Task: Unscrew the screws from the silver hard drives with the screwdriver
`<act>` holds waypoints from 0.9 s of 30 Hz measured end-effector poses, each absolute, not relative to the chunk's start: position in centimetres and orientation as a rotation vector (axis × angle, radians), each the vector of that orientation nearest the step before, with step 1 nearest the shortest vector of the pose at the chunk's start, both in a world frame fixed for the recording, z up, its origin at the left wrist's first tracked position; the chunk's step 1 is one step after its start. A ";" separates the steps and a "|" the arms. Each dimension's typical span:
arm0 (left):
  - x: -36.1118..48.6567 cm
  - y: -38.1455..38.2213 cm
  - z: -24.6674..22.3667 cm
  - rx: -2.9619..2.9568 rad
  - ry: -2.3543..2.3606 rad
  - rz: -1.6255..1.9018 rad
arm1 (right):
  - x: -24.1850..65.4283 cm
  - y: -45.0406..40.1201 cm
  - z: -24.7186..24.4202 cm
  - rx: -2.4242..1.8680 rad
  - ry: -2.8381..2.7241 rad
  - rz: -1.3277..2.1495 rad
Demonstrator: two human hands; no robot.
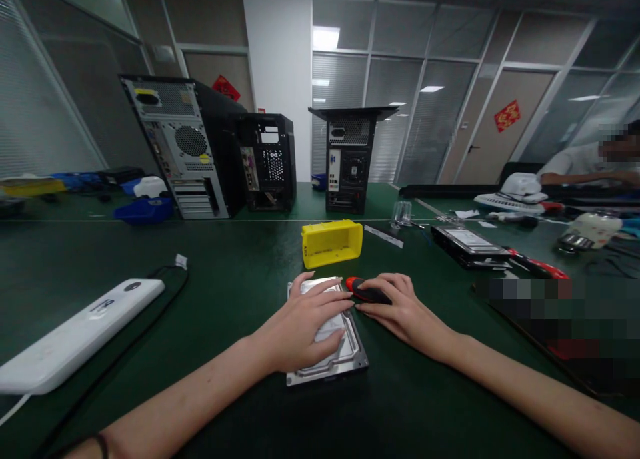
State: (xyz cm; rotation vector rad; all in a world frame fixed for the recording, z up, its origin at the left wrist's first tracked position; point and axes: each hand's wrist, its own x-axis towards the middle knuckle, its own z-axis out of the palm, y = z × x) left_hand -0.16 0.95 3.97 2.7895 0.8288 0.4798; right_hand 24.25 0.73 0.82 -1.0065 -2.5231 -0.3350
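A silver hard drive (345, 356) lies flat on the green table in front of me. My left hand (313, 322) rests across its top with the fingers stretched out, covering much of the label. Just right of the drive, my right hand (395, 306) has its fingers curled round a red-and-black screwdriver (367, 290). The screwdriver's red end points left, close to the drive's upper right corner and my left fingertips. Its shaft cannot be made out. Beyond the drive, a yellow plastic bin (332, 243) stands on its side, its open face toward me.
Computer towers (200, 146) stand along the back, another tower (349, 159) right of them. A white power strip (85, 332) and black cable lie left. To the right are stacked hard drives (470, 242), a red-and-black tool (537, 262) and a metal strip (383, 236). A person (575, 162) sits far right.
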 end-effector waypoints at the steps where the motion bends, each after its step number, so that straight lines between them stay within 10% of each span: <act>1: -0.2 0.9 4.0 2.787 0.827 0.493 | 24.3 0.8 0.8 -0.997 -2.529 -0.324; 27: -0.3 1.3 2.2 2.606 0.852 0.899 | 25.2 0.7 0.8 -1.068 -2.486 0.328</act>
